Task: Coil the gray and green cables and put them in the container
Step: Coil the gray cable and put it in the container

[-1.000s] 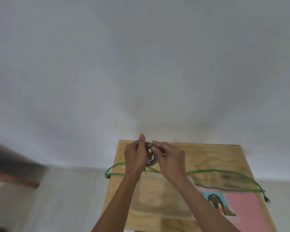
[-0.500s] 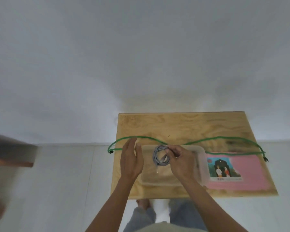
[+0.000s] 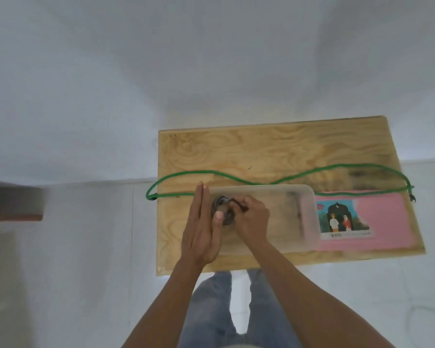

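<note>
Holding the coiled gray cable [image 3: 223,214] down in the container [image 3: 309,217], my right hand [image 3: 251,219] pinches it; my left hand [image 3: 201,229] is flat open. The green cable [image 3: 236,177] lies sideways across the desk [image 3: 274,146], just behind both hands.

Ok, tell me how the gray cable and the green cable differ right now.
The gray cable is wound into a small coil; the green cable lies stretched out in a long loop. The gray one is in the container at the right hand; the green one sits untouched on the board, partly behind the container. Both are thin cords.
</note>
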`<state>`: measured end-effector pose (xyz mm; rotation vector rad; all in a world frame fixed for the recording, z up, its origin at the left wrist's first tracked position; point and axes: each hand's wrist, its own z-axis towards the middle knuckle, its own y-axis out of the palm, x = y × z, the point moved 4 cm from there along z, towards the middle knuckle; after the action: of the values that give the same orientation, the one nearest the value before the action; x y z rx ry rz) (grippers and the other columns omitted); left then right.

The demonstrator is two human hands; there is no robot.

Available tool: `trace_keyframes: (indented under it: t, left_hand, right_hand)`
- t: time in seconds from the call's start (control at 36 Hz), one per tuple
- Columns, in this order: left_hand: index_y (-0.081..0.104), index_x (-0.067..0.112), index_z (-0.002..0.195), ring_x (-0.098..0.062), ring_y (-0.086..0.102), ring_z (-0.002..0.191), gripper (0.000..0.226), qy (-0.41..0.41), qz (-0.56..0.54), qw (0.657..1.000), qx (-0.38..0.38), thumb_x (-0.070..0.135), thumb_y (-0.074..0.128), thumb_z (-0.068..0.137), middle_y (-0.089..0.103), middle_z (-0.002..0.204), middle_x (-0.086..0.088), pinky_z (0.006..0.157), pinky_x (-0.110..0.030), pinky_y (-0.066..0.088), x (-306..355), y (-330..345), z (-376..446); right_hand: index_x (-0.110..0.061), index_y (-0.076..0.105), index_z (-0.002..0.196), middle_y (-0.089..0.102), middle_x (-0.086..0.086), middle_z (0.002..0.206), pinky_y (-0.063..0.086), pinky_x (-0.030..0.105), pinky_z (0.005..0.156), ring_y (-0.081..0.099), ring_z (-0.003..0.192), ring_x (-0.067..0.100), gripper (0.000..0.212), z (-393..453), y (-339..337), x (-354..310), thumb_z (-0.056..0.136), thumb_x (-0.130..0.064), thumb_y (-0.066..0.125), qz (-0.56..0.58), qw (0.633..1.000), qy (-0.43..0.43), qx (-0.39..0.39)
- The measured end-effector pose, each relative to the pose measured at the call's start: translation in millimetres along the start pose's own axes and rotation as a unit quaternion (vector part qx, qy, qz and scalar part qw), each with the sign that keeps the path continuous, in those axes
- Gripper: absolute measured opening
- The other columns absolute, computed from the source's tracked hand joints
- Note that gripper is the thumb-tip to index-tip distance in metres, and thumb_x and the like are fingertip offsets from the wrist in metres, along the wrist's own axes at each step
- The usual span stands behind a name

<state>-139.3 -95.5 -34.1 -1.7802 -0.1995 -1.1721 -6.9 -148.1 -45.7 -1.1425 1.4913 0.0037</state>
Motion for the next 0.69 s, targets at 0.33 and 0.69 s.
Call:
trace_keyframes:
  t: [0.33,0.69]
  left_hand:
    - [0.010,0.010,0.160,-0.012,0.005,0.155,0.070,-0.009,0.017,1.000,0.010,0.053,0.017,0.104,0.001,0.169,0.001,0.117,-0.047,0.035,-4,2,0]
    - [0.012,0.013,0.160,-0.011,0.009,0.154,0.066,-0.008,0.017,1.000,0.022,0.050,0.019,0.105,0.004,0.169,0.001,0.113,-0.047,0.040,-6,2,0]
  right_hand:
    - [-0.007,0.075,0.108,0.077,0.009,0.102,0.038,0.010,0.078,0.069,0.092,0.021,0.019,-3,15,-3,0.092,-0.012,0.065,0.021,0.999,-0.002,-0.035]
    - [-0.008,0.075,0.112,0.076,0.008,0.105,0.041,0.010,0.080,0.069,0.096,0.020,0.022,-4,8,-3,0.095,-0.012,0.060,0.030,0.999,-0.004,-0.038]
